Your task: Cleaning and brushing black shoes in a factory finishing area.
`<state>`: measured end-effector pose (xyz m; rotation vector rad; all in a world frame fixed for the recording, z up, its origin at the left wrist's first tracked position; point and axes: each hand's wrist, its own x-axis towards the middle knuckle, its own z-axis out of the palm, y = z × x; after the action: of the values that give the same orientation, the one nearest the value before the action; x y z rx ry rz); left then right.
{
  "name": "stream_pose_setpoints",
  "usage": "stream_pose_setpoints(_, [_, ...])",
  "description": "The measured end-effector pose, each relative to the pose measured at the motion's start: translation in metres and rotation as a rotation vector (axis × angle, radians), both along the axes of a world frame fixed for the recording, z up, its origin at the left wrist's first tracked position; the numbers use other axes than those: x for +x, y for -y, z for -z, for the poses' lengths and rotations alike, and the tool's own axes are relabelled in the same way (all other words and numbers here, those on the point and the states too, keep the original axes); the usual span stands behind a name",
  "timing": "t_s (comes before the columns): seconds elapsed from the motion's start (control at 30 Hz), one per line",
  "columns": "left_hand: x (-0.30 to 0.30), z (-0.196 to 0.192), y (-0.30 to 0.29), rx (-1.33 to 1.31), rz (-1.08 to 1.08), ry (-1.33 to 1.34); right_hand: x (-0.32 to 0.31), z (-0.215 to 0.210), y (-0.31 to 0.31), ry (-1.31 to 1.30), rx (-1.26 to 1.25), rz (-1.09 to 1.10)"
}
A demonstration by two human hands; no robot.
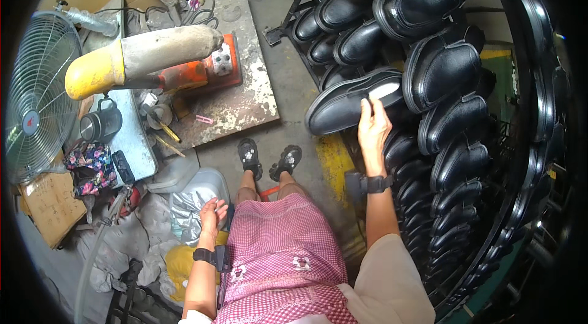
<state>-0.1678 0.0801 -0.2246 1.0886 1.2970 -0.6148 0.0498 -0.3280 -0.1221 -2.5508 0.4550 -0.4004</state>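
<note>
My right hand grips a black leather shoe by its opening at the heel end, where a pale insole shows. The shoe's toe points left, and it is held in front of a rack full of similar black shoes. My left hand hangs free at my left side with loosely bent fingers apart and nothing in them. Close by it is a silvery plastic bag in a clear bin.
At the left, a worn bench carries an orange-red stand with a long grey-and-yellow padded arm. Near it are a large fan, a dark jug and a cardboard box. The rack's black frame borders the floor.
</note>
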Motion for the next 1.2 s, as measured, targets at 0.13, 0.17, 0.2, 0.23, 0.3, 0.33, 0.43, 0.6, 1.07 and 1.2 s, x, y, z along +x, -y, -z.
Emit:
stream_pose_setpoints(0.13, [0.004, -0.004, 0.004, 0.021, 0.021, 0.014, 0.022, 0.022, 0.056, 0.142, -0.286, -0.056])
stream_pose_setpoints(0.17, [0.006, -0.003, 0.005, 0.023, 0.032, 0.018, 0.025, 0.041, 0.08, 0.158, -0.368, -0.036])
stream_pose_setpoints(0.2, [0.006, -0.003, 0.006, 0.02, 0.035, 0.024, 0.03, 0.053, 0.095, 0.16, -0.367, -0.026])
stream_pose_setpoints(0.23, [0.006, -0.003, 0.006, 0.018, 0.038, 0.028, 0.034, 0.064, 0.106, 0.012, -0.204, 0.124])
stream_pose_setpoints(0.3, [0.017, 0.002, 0.018, -0.023, 0.091, 0.043, 0.023, 0.09, 0.186, -0.065, -0.118, 0.1])
stream_pose_setpoints(0.33, [0.016, 0.0, 0.016, -0.005, 0.087, 0.042, 0.022, 0.094, 0.18, -0.067, -0.105, 0.105])
stream_pose_setpoints(0.43, [0.001, -0.004, 0.008, 0.034, 0.066, 0.023, 0.036, 0.019, 0.055, -0.021, 0.207, 0.264])
stream_pose_setpoints(0.6, [0.016, -0.004, 0.022, -0.024, 0.17, 0.012, -0.061, -0.001, 0.001, 0.0, 0.609, 0.031])
stream_pose_setpoints(1.07, [0.117, -0.024, 0.022, -0.019, 0.526, 0.152, -0.115, -0.323, -0.051, 0.58, 1.635, -1.044])
stream_pose_setpoints(1.2, [0.133, -0.029, 0.023, -0.042, 0.608, 0.191, -0.138, -0.34, -0.062, 0.755, 1.388, -0.982])
